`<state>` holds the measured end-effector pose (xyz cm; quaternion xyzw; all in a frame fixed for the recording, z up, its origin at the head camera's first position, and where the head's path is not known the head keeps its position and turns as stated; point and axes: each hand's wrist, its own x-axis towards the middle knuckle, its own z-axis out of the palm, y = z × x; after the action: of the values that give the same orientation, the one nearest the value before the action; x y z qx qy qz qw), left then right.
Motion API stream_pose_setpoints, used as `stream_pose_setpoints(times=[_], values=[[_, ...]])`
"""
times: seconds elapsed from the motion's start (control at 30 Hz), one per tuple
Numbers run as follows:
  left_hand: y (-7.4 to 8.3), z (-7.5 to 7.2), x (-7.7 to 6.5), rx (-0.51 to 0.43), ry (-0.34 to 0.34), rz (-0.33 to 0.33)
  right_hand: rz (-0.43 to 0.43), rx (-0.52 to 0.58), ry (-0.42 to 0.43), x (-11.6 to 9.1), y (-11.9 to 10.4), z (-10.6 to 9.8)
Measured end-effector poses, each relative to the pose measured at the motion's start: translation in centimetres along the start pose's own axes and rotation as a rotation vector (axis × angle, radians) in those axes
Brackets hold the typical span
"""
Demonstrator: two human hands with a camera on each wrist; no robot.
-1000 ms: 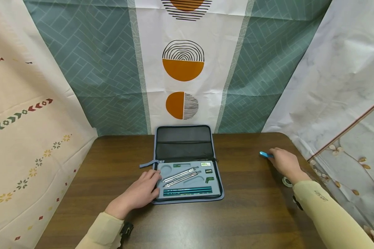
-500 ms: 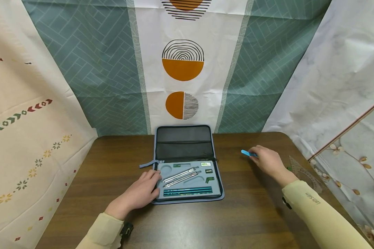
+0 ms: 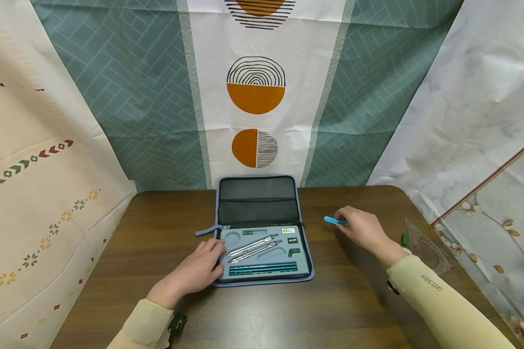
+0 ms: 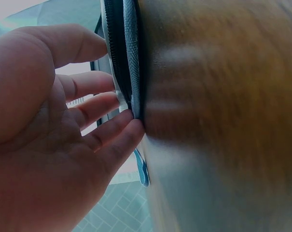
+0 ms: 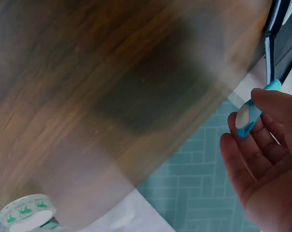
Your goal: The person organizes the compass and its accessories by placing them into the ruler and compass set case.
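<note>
My right hand (image 3: 361,230) pinches an eraser in a light blue sleeve (image 3: 334,220), held to the right of the pencil case. In the right wrist view the eraser's white rounded end (image 5: 243,117) shows between thumb and fingers. The zip pencil case (image 3: 309,259) lies unfolded, its dark lid (image 3: 257,212) at the back. Resting on its left edge is my left hand (image 3: 194,269); the left wrist view has these fingers loosely bent at the zip edge (image 4: 131,58). In the grey tray (image 3: 268,231) lie two metal compasses (image 3: 253,247), dark teal pencils (image 3: 263,268) and small green-and-black pieces.
A clear set square (image 3: 428,249) with a round cutout lies by my right forearm, with a small green block (image 3: 404,240) beside it. A tape roll with green prints (image 5: 27,212) stands on the wooden table (image 3: 332,310). Patterned cloths (image 3: 157,121) hang behind and at both sides.
My right hand has carried the blue eraser leftwards from the table's right side toward the case. The set square and green block have come into view behind it. My left hand stays put.
</note>
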<state>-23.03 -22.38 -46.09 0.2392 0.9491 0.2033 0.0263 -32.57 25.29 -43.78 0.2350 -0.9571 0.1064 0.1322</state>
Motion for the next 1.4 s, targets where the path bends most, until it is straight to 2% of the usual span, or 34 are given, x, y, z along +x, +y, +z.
stream_pose_setpoints(times=[0.2, 0.5, 0.8, 1.17, 1.4], values=[[-0.1, 0.1, 0.0, -0.010, 0.021, 0.023, -0.033, -0.030, 0.017, -0.1, 0.1, 0.4], [-0.1, 0.0, 0.0, 0.009, -0.011, -0.012, -0.052, 0.011, 0.041, 0.1, -0.6, 0.7], [-0.1, 0.1, 0.0, 0.012, -0.009, -0.007, -0.040, 0.047, 0.026, 0.6, -2.8, 0.7], [-0.2, 0.2, -0.1, 0.001, 0.015, 0.017, -0.115, 0.059, 0.020, 1.0, -5.7, 1.0], [0.0, 0.0, 0.0, 0.001, 0.007, 0.011, -0.154, 0.115, -0.013, 1.3, -7.8, 1.6]])
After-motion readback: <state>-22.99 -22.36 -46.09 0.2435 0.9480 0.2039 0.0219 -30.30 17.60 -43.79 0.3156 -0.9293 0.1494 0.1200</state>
